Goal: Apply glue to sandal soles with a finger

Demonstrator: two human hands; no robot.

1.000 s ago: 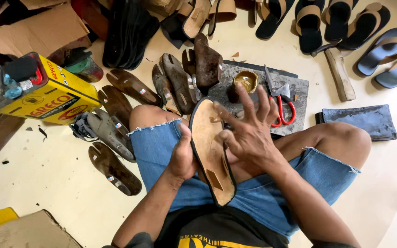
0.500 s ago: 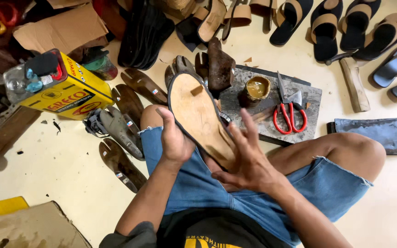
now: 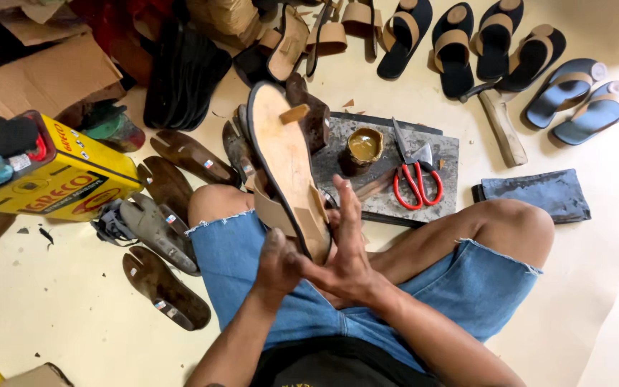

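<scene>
Floor: pale workshop floor [image 3: 59, 315], pretty cluttered, person sitting on it in denim shorts
Sandal sole: tan, black-edged sandal sole [image 3: 284, 154] propped on the lap, toe end pointing to 12 o'clock, loose strap near the heel
Left hand: left hand [image 3: 277, 261] closed around the heel end
Right hand: right hand [image 3: 345, 251] open, fingers spread against the sole's side
Handling: looks light and bendy, probably tacky with glue, so grab by the edges
12 o'clock: finished sandals [image 3: 460, 50] in a row
2 o'clock: stone slab [image 3: 435, 190] with red scissors [image 3: 417, 179] and glue pot [image 3: 362, 148]
9 o'clock: yellow tin [image 3: 73, 179], wooden lasts [image 3: 166, 287]
</scene>
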